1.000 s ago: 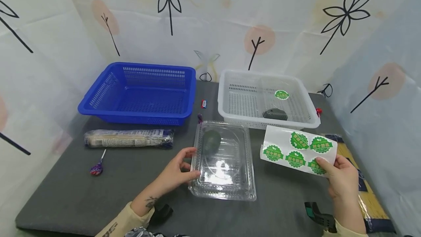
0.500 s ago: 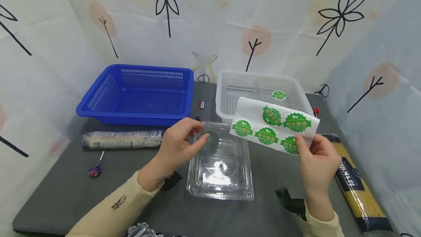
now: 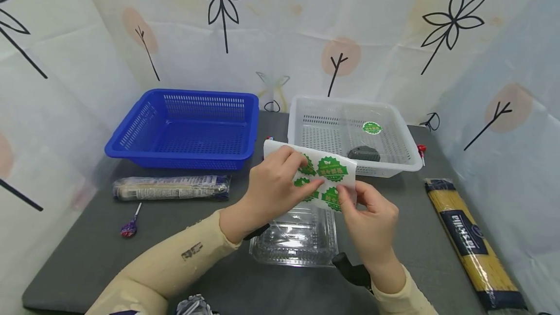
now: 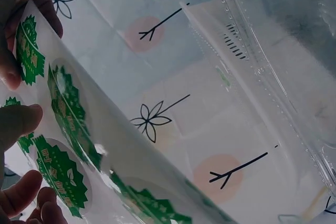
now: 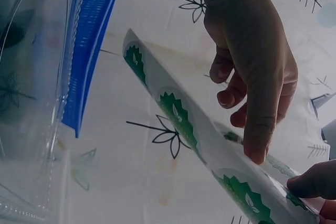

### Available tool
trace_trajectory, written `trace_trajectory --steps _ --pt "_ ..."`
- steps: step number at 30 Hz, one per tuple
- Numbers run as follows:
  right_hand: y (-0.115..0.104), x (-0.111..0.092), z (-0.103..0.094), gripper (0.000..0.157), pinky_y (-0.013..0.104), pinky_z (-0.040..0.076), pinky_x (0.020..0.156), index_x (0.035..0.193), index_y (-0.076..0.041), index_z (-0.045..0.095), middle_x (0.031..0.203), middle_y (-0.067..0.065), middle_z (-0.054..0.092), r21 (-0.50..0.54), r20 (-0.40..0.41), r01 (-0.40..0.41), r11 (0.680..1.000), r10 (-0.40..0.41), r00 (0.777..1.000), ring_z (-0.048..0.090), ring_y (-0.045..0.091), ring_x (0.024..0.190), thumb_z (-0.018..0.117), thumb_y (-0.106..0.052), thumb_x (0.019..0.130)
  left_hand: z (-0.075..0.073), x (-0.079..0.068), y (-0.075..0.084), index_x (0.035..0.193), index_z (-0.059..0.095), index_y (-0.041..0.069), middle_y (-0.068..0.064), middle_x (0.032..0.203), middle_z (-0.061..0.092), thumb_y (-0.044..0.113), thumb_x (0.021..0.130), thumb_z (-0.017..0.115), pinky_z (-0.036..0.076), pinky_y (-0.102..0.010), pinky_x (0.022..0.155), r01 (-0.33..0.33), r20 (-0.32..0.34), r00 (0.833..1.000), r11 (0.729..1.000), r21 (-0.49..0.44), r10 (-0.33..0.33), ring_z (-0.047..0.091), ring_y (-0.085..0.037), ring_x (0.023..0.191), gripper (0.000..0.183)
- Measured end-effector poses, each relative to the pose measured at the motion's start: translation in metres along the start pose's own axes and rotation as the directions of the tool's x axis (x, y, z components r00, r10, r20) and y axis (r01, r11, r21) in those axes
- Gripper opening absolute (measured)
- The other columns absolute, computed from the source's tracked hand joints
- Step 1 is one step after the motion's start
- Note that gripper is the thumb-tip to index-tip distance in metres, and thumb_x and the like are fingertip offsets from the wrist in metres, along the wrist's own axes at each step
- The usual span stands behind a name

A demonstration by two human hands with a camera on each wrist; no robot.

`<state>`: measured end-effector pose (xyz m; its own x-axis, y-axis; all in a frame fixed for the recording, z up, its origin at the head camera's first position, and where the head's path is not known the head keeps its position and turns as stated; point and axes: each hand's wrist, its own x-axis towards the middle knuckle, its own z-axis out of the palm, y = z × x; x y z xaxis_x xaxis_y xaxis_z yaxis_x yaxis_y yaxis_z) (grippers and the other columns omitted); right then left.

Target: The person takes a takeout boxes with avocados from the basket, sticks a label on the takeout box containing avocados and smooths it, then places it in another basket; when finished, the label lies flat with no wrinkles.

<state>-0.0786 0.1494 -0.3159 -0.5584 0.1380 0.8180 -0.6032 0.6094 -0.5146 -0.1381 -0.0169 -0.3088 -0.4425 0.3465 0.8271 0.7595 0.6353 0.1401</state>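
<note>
A white sheet of green round stickers point(image 3: 332, 169) is raised in front of me, tilted. My right hand point(image 3: 372, 218) pinches its right edge between thumb and fingers. My left hand point(image 3: 271, 191) is over the left part of the sheet, thumb and forefinger spread apart on either side of a sticker. The right wrist view shows the left thumb point(image 5: 257, 140) at the sheet's surface and the other fingers loosely bent. Below the sheet lies a clear plastic clamshell box point(image 3: 293, 249), its far part hidden behind the sheet and hands.
A blue basket point(image 3: 188, 157) stands back left and a white basket point(image 3: 389, 164) back right, holding a clear box with one green sticker point(image 3: 372, 128) and a dark item point(image 3: 364, 153). A noodle pack point(image 3: 170, 187), lollipop point(image 3: 129, 227) and spaghetti pack point(image 3: 470, 242) lie around.
My right hand has brought the sticker sheet leftward over the clear box. My left hand has left the box's side and moved up and right to the sheet.
</note>
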Motion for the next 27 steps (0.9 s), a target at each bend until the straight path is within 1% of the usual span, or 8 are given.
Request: trace_trajectory --steps 5,10,14,18,20,22,23,27 --pt "0.001 -0.001 0.004 0.014 0.012 0.046 0.05 0.079 0.003 0.066 0.071 0.009 0.065 0.035 0.01 0.001 0.999 -0.002 1.0 0.056 0.008 0.054 0.067 0.009 0.066 0.001 -0.001 -0.002 0.071 0.057 0.012 0.003 0.068 0.05 0.036 0.069 0.068 0.038 -0.019 0.041 -0.002 -0.003 1.0 1.0 0.006 0.002 0.047 -0.009 0.058 0.027" --pt "0.003 -0.001 0.003 0.012 0.013 0.045 0.047 0.077 0.004 0.065 0.07 0.01 0.064 0.067 0.014 -0.041 0.997 0.04 0.999 0.056 0.007 0.053 0.068 0.009 0.066 0.001 0.001 -0.004 0.068 0.059 0.013 0.005 0.066 0.053 0.027 0.069 0.067 0.039 -0.019 0.04 -0.053 -0.039 0.998 0.999 -0.002 0.053 0.05 -0.008 0.058 0.016" --pt "0.005 0.001 -0.001 0.009 0.013 0.041 0.041 0.077 0.005 0.064 0.066 0.011 0.062 0.075 0.036 -0.145 0.987 0.143 0.989 0.05 0.004 0.047 0.067 0.007 0.068 -0.001 0.003 -0.005 0.063 0.061 0.013 0.005 0.06 0.053 0.016 0.067 0.064 0.038 -0.018 0.04 -0.121 -0.096 0.988 0.992 -0.019 0.118 0.049 -0.008 0.053 0.006" --pt "0.011 0.005 -0.011 0.009 0.015 0.041 0.039 0.08 0.005 0.064 0.066 0.009 0.062 0.092 0.067 -0.292 0.952 0.287 0.956 0.051 0.006 0.046 0.067 0.003 0.071 -0.007 0.005 -0.008 0.061 0.059 0.012 0.004 0.059 0.055 0.011 0.067 0.061 0.04 -0.018 0.045 -0.131 -0.14 0.984 0.981 -0.144 0.111 0.049 -0.008 0.053 0.007" --pt "0.015 0.007 -0.018 0.011 0.016 0.044 0.041 0.081 0.006 0.064 0.067 0.005 0.063 0.112 0.076 -0.385 0.916 0.378 0.923 0.055 0.008 0.049 0.067 0.001 0.072 -0.011 0.007 -0.012 0.061 0.059 0.011 0.003 0.06 0.056 0.009 0.068 0.059 0.04 -0.018 0.049 -0.136 -0.156 0.983 0.961 -0.242 0.099 0.049 -0.008 0.055 0.008" --pt "0.021 0.011 -0.028 0.013 0.019 0.047 0.045 0.083 0.006 0.064 0.068 0.002 0.064 0.154 0.076 -0.498 0.853 0.492 0.867 0.058 0.011 0.053 0.067 -0.001 0.073 -0.015 0.007 -0.019 0.062 0.059 0.01 0.001 0.061 0.056 0.007 0.07 0.058 0.04 -0.018 0.052 -0.167 -0.175 0.978 0.928 -0.333 0.113 0.049 -0.009 0.056 0.009" --pt "0.025 0.012 -0.033 0.014 0.02 0.048 0.046 0.083 0.006 0.064 0.067 0.001 0.064 0.173 0.065 -0.555 0.813 0.553 0.83 0.059 0.011 0.054 0.068 -0.001 0.073 -0.018 0.007 -0.022 0.062 0.059 0.009 0.001 0.061 0.056 0.007 0.071 0.057 0.04 -0.019 0.052 -0.196 -0.192 0.973 0.908 -0.369 0.132 0.049 -0.009 0.057 0.009" --pt "0.055 0.01 -0.063 0.017 0.021 0.049 0.047 0.085 0.002 0.064 0.069 0.001 0.064 0.237 0.024 -0.742 0.627 0.76 0.649 0.06 0.012 0.055 0.07 -0.007 0.071 -0.025 0.0 -0.041 0.062 0.059 0.007 -0.001 0.063 0.057 0.007 0.074 0.056 0.042 -0.02 0.052 -0.34 -0.259 0.935 0.827 -0.448 0.244 0.052 -0.011 0.057 0.012"
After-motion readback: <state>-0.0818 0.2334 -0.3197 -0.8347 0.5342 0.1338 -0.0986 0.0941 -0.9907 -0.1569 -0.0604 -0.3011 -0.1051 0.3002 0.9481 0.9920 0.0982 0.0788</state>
